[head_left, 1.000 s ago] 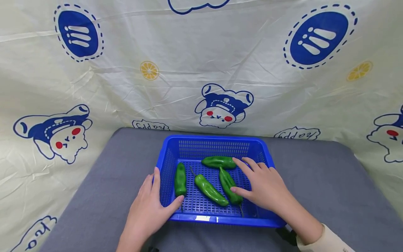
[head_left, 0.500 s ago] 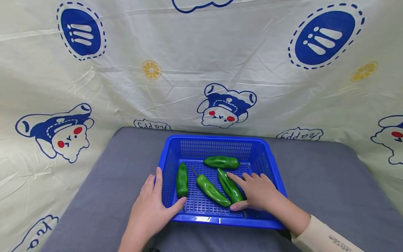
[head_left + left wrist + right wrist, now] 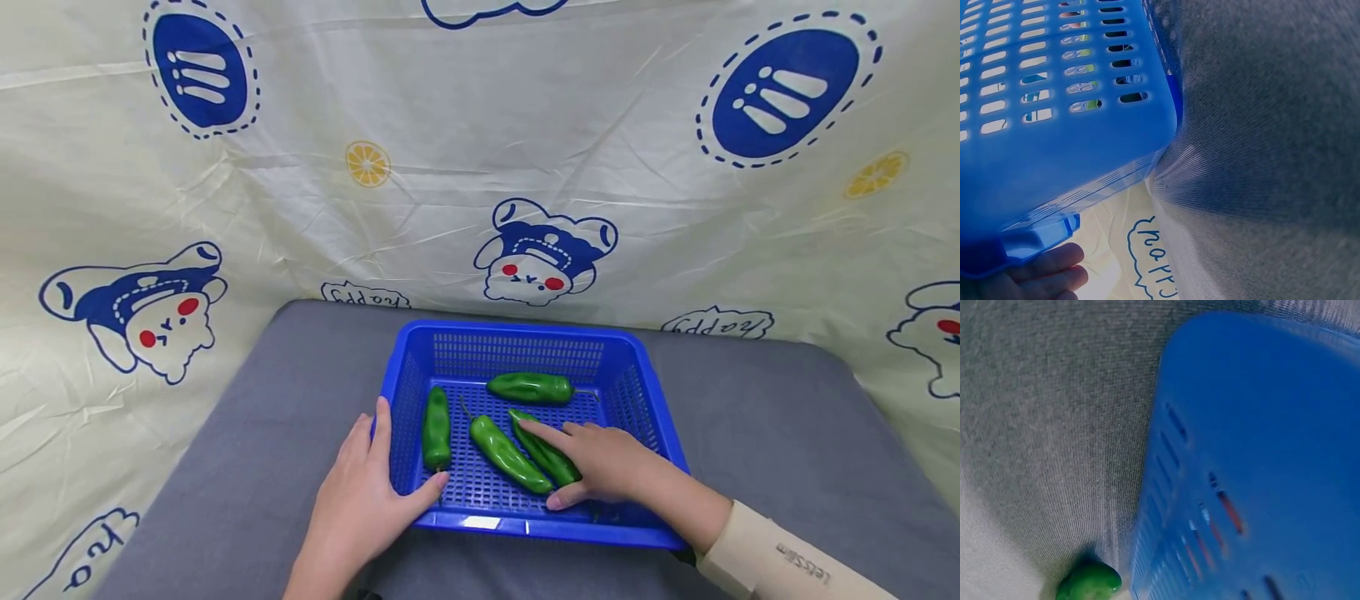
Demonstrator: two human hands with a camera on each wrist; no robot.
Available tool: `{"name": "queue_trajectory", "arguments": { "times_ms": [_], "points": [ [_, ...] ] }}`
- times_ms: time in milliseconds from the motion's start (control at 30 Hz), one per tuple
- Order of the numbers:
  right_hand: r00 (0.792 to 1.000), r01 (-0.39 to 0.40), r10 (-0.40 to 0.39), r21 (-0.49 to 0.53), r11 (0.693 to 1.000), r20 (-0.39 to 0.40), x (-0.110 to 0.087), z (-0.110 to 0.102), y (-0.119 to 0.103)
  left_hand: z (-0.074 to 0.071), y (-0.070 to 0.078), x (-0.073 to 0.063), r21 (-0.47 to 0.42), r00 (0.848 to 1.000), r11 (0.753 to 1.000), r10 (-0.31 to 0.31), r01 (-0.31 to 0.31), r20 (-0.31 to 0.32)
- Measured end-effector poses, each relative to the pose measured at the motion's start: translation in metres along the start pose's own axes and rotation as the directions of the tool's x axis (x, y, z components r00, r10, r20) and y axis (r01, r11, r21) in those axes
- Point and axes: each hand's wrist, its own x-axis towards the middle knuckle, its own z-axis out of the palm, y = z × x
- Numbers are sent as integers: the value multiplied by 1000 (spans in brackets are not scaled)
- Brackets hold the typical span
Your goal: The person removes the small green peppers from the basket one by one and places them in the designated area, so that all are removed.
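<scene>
Behind, wrinkled pale sheet [image 3: 435, 100] covered in cartoon prints; before it, grey cloth-covered counter [image 3: 757, 417]. Set on the cloth, blue slotted basket [image 3: 517, 328] with four green peppers inside: left pepper [image 3: 437, 429] lengthwise near the left wall, far pepper [image 3: 528, 387] crosswise toward the back, middle pepper [image 3: 510, 455] slanting between, and covered pepper [image 3: 546, 454] partly beneath the right grip [image 3: 611, 460]. Right grip partly spread, index finger on the covered pepper's tip, thumb down by its near end; other fingers mostly hidden, so cannot tell whether held or only touched. Left grip [image 3: 362, 493] wide, fingers nearly straight outside the left wall, thumb across the near left corner. Around the right forearm, cream sleeve [image 3: 787, 554]. From the right wrist, rounded green thing [image 3: 1090, 582] on grey cloth just outside the basket, cut by the frame edge.
</scene>
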Motion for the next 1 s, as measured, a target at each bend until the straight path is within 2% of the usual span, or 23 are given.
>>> {"name": "queue_trajectory", "arguments": {
  "times_ms": [167,433,633,800,1000],
  "points": [
    [1000,25,-24,42,999,-8,3,2,0,0,1,0,3,1000,1000,-5,5,6],
    [999,43,-42,32,999,-16,7,3,-2,0,2,1,6,1000,1000,-9,9,9],
    [999,31,-33,89,996,28,8,4,-3,0,3,1,7,1000,1000,-16,16,15],
    [997,-13,4,112,994,83,9,5,-5,0,3,0,7,1000,1000,-9,9,13],
    [995,-2,-7,84,996,104,9,3,-7,0,2,0,10,1000,1000,-8,8,14]
  ]
}}
